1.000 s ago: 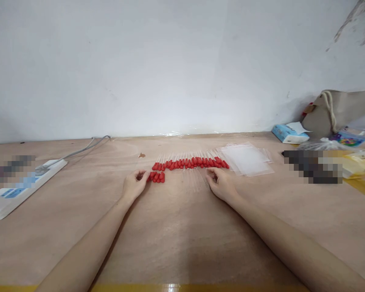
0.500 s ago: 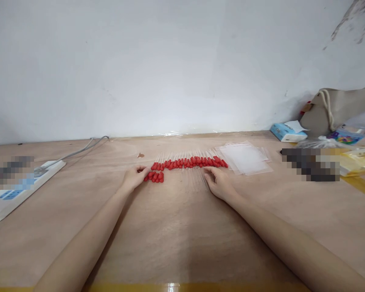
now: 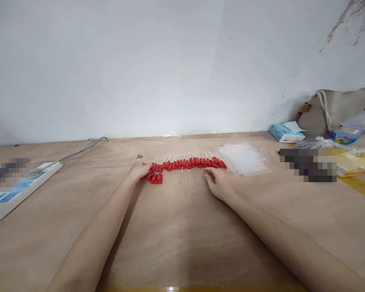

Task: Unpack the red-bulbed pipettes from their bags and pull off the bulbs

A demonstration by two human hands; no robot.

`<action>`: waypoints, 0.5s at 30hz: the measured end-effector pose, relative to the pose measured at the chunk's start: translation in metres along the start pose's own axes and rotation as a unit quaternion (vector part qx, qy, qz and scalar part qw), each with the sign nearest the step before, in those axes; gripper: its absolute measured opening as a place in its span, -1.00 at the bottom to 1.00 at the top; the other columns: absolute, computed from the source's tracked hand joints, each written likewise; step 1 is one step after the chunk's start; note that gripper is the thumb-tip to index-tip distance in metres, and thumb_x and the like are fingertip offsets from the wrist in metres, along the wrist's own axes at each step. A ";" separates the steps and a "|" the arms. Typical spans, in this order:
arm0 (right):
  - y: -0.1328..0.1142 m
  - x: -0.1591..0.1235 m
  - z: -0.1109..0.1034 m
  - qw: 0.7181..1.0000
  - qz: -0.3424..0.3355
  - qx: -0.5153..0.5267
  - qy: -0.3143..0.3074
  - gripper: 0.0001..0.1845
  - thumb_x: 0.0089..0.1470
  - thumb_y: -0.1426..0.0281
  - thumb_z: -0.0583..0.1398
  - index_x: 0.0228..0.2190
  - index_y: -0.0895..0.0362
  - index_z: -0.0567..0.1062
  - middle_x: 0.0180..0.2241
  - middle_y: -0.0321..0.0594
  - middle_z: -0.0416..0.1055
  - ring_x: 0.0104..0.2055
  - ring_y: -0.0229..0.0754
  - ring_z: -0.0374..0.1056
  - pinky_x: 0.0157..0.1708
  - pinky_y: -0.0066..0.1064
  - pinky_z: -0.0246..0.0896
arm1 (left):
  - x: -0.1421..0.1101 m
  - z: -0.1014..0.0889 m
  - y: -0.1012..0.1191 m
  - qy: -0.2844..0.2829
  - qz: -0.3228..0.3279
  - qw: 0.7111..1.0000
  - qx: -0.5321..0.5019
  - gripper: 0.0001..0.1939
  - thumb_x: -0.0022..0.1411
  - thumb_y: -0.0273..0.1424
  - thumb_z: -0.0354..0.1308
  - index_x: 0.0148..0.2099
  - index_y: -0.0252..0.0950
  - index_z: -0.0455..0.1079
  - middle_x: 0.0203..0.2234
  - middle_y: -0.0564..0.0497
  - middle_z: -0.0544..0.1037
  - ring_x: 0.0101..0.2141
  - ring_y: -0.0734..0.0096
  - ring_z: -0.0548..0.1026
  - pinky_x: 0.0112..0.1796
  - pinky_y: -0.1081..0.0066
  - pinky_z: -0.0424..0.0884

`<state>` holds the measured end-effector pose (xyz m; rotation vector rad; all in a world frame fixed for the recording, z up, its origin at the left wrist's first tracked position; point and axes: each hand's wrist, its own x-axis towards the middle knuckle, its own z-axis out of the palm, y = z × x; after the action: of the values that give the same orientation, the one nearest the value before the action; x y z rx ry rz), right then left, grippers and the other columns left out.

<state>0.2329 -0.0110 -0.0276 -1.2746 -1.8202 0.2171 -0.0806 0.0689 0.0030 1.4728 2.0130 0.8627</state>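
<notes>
Main row: red rubber-bulbed droppers on the brown tabletop, nearer its far edge; long axis side to side, roughly parallel to that edge.
Left hand: nearer the row's left end; fingertips at the end bulb, pinch on it unclear.
Right hand: curled beside clear thin stems; whether fingertips meet, can't tell.
Short cluster: red bulbs, just right of left hand.
Change: left hand slightly farther forward; right about unchanged.

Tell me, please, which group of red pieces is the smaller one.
The short cluster by the left hand, nearer the camera, with far fewer pieces than the long row.
</notes>
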 end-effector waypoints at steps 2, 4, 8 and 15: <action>-0.001 0.000 -0.001 1.000 0.005 0.004 -0.002 -0.80 0.00 0.46 0.04 -0.31 0.15 0.41 -0.30 -0.13 0.45 -0.25 -0.14 0.35 -0.26 -0.30 0.26 | -0.002 -0.002 0.003 0.010 -0.003 1.000 0.011 -0.82 -0.17 -0.31 0.14 -0.63 -0.34 0.37 -0.78 0.04 0.35 -0.65 0.40 0.33 -0.60 0.46 0.14; 0.000 0.000 0.000 1.000 0.008 0.008 -0.004 -0.80 0.00 0.46 0.04 -0.31 0.15 0.41 -0.31 -0.13 0.45 -0.25 -0.13 0.35 -0.25 -0.28 0.25 | -0.005 -0.004 0.005 0.015 -0.004 1.000 0.015 -0.82 -0.15 -0.32 0.12 -0.63 -0.33 0.35 -0.75 0.05 0.34 -0.62 0.41 0.32 -0.59 0.47 0.12; 0.003 -0.001 0.001 1.000 -0.004 0.013 0.004 -0.79 -0.03 0.47 0.05 -0.30 0.15 0.40 -0.31 -0.14 0.45 -0.25 -0.12 0.34 -0.23 -0.26 0.25 | -0.011 -0.007 0.009 0.014 -0.004 1.000 -0.006 -0.86 -0.13 -0.37 0.10 -0.62 -0.32 0.31 -0.73 0.08 0.33 -0.59 0.44 0.32 -0.58 0.50 0.12; 0.005 -0.001 0.003 1.000 -0.014 0.007 0.015 -0.79 -0.04 0.47 0.05 -0.31 0.15 0.40 -0.33 -0.13 0.44 -0.27 -0.14 0.34 -0.24 -0.28 0.26 | -0.023 -0.009 0.013 -0.012 -0.030 0.995 -0.099 -0.86 -0.10 -0.35 0.10 -0.55 -0.31 0.27 -0.68 0.07 0.36 -0.62 0.45 0.36 -0.64 0.53 0.17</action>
<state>0.2342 -0.0089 -0.0328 -1.2347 -1.8073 0.1939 -0.0716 0.0480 0.0193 1.3011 1.8834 0.9842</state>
